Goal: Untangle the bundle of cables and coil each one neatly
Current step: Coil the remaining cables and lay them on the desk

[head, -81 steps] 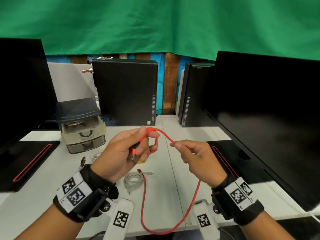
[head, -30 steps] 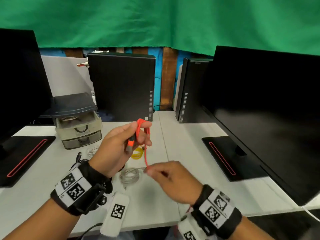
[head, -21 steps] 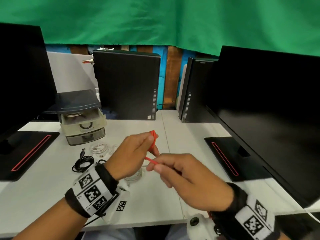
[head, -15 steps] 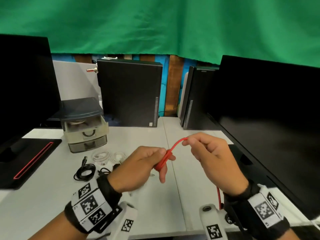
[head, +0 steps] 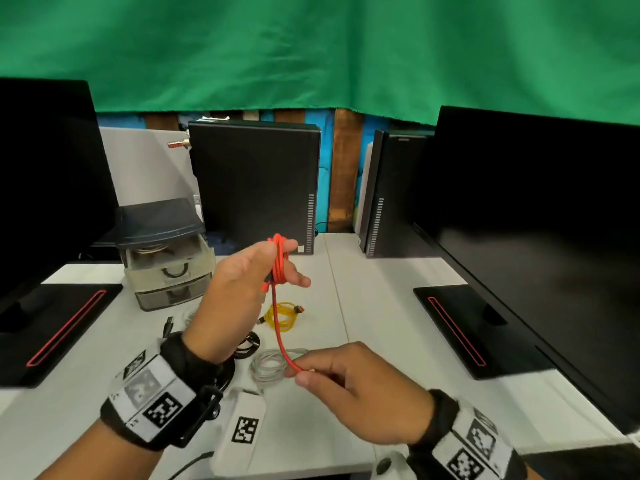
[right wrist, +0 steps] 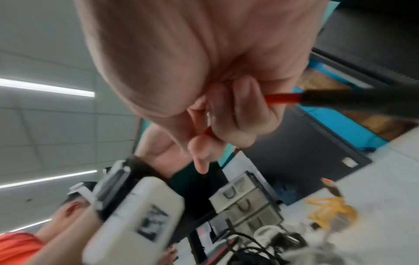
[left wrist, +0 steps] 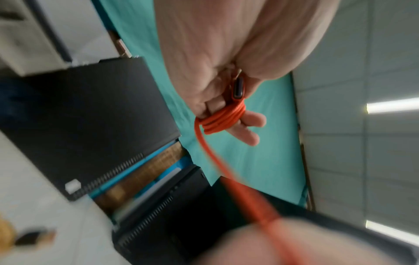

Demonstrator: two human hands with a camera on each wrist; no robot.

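My left hand (head: 289, 268) is raised over the desk with a red cable (head: 278, 258) wound in several loops round its fingers. In the left wrist view the red coil (left wrist: 223, 120) sits across the fingers, and a dark plug (left wrist: 238, 87) is tucked under the thumb. From the coil a single strand hangs down to my right hand (head: 304, 370), which pinches the strand between thumb and forefinger low over the desk. The right wrist view shows my right hand (right wrist: 211, 138) pinching the red strand (right wrist: 281, 99).
On the white desk (head: 381, 306) lie a yellow coiled cable (head: 282, 315), a grey-white coil (head: 268, 365) and a black cable (head: 247, 344). A small drawer unit (head: 166, 265) stands at the left. Two PC towers stand behind, and a dark monitor flanks each side.
My right hand has circled the strand round the left fingers, adding loops. It has dropped from beside the left hand to below it, and the loose length is shorter.
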